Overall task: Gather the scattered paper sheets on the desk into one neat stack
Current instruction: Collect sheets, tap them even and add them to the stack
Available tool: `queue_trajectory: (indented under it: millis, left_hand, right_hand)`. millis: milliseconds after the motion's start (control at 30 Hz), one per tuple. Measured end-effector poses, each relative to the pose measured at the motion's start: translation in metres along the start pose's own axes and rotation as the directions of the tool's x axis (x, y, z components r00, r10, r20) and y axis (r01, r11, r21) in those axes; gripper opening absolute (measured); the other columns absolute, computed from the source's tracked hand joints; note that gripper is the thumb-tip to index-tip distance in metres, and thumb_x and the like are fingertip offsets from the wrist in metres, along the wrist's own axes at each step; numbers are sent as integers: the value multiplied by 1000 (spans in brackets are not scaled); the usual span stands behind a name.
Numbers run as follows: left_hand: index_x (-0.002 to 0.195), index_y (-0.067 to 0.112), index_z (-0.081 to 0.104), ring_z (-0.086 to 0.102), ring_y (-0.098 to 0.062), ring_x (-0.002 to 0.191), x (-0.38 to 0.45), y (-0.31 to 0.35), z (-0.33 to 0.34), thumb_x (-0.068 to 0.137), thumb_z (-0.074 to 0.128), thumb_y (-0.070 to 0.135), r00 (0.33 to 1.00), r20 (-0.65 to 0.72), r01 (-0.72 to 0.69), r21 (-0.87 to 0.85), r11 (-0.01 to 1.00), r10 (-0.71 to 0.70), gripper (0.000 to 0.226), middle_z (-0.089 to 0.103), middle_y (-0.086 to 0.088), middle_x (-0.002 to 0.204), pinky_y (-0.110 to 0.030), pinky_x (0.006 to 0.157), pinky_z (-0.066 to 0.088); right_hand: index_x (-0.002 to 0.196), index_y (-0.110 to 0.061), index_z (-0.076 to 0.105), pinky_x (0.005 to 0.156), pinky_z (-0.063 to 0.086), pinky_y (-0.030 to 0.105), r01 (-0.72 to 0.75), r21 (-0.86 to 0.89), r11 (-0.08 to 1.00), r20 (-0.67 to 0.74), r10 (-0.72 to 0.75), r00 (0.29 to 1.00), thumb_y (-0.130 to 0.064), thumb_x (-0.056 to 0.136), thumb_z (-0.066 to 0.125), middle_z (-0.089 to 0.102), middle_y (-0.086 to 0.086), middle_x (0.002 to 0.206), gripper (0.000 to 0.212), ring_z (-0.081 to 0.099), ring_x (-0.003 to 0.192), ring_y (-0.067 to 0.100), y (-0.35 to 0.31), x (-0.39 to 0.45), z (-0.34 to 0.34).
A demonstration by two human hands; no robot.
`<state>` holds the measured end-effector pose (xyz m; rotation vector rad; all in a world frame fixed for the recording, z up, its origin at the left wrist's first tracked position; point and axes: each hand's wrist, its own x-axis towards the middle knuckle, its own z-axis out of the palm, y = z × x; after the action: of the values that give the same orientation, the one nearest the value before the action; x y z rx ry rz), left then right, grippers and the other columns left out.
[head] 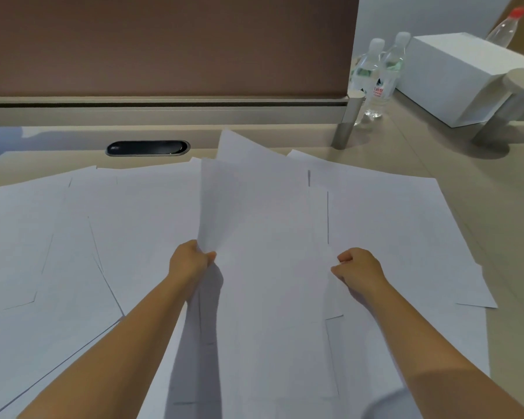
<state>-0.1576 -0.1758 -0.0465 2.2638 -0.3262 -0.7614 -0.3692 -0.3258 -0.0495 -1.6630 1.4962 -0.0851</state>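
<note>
The left hand (191, 263) pinches the left edge of a few lifted paper sheets (254, 213), thumb on top, so that they rise and fan toward the far side. The right hand (359, 272) has its fingers curled at the right edge of the same bundle — whether it truly grips the paper cannot be told. More loose sheets (73, 237) overlap flat across the desk (481, 182) to left and right. Far right stand water bottles (375, 77) beside a white box (454, 74); a dark cable slot (147, 147) sits far left.
</note>
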Motion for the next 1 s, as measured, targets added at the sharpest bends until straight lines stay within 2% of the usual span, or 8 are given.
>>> queue_trajectory:
  millis: [100, 233, 333, 433, 533, 633, 933, 1000]
  left_hand:
    - [106, 0, 58, 56, -33, 91, 4, -1, -3, 94, 48, 15, 999, -14, -44, -3, 999, 44, 21, 61, -18, 103, -33, 77, 41]
    - [85, 3, 51, 49, -27, 77, 7, -4, -5, 97, 41, 18, 994, -40, -102, 21, 995, 102, 22, 51, -9, 73, -30, 66, 36]
    - [83, 4, 50, 47, -26, 75, 9, -6, -12, 98, 40, 19, 992, -69, -105, 40, 994, 108, 23, 46, -4, 65, -30, 59, 34]
    - [83, 4, 48, 47, -27, 79, 10, -7, -22, 97, 39, 17, 993, -98, -67, 36, 997, 70, 21, 49, -8, 72, -31, 65, 37]
    - [100, -1, 53, 53, -34, 94, 10, -8, -27, 98, 36, 17, 995, -97, 2, 44, 999, 3, 25, 55, -19, 99, -36, 78, 39]
    - [121, -8, 51, 52, -40, 114, 11, -14, -26, 99, 36, 18, 995, -60, 78, 42, 996, -76, 37, 56, -25, 122, -40, 93, 41]
    - [118, 2, 55, 56, -36, 109, 5, -14, -12, 92, 48, 19, 982, 114, 152, -31, 988, -147, 33, 60, -20, 116, -44, 99, 46]
    - [103, 0, 55, 55, -28, 92, 4, -15, -10, 91, 50, 17, 983, 140, 133, -111, 985, -117, 21, 59, -18, 103, -34, 86, 45]
  right_hand:
    - [49, -16, 22, 49, 17, 25, 23, -146, 989, 11, -21, 1000, 4, 79, 55, 25, 0, 52, 49, 23, 47, 15, 1, 0, -2]
    - [50, -14, 28, 47, 25, 24, 22, -279, 960, -22, -29, 999, -8, 88, 57, 31, 0, 53, 48, 30, 48, 13, 1, 0, -4]
    - [55, -13, 39, 63, 36, 27, 9, -245, 970, -106, -36, 994, -10, 90, 55, 43, 1, 60, 39, 45, 63, 20, 4, 0, -6]
    - [75, -6, 53, 70, 38, 29, -7, -174, 985, -204, -29, 979, -11, 92, 54, 54, 8, 78, 18, 50, 77, 25, 7, 0, -7]
    - [72, -4, 55, 71, 38, 30, -6, -112, 994, -262, -23, 965, -10, 93, 52, 56, 11, 76, 22, 55, 82, 31, 7, 0, -8]
    - [99, 5, 64, 79, 42, 32, -19, -57, 998, -279, 3, 960, -11, 94, 49, 65, 21, 103, 22, 59, 103, 36, 3, -2, -6]
    - [111, 16, 54, 95, 43, 41, -58, -19, 998, -71, 56, 996, -1, 93, 44, 59, 27, 115, 27, 56, 107, 37, -6, -7, 10]
    - [106, 15, 54, 89, 45, 41, -46, -12, 999, -23, 45, 999, -3, 93, 42, 58, 26, 108, 25, 58, 100, 39, -8, -7, 13]
